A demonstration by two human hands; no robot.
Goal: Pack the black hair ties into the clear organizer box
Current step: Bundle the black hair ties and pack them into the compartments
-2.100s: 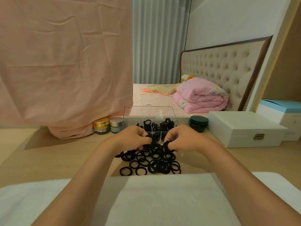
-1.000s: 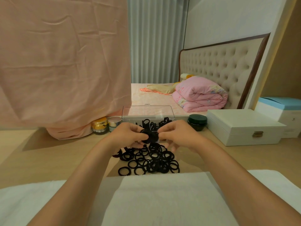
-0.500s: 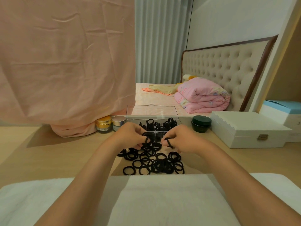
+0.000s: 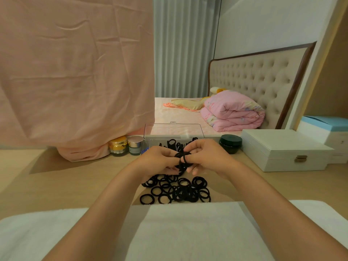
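Left hand (image 4: 160, 159) gripped a bunch of black hair ties (image 4: 182, 162); right hand (image 4: 205, 158) pinched the same bunch from the right. Bunch was held off the worktop (image 4: 75, 182), between both hands. Loose pile (image 4: 177, 192) lay just near of them. Clear organizer box (image 4: 173, 131) stood open just far of the hands, part-filled. Both hands about equally close, so likely a straight push away.

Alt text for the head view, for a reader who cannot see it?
The left hand and right hand hold a bunch of black hair ties between them above a loose pile of ties on a wooden tabletop. Behind stands the open clear organizer box, partly filled, flanked by cosmetic jars and a white case.
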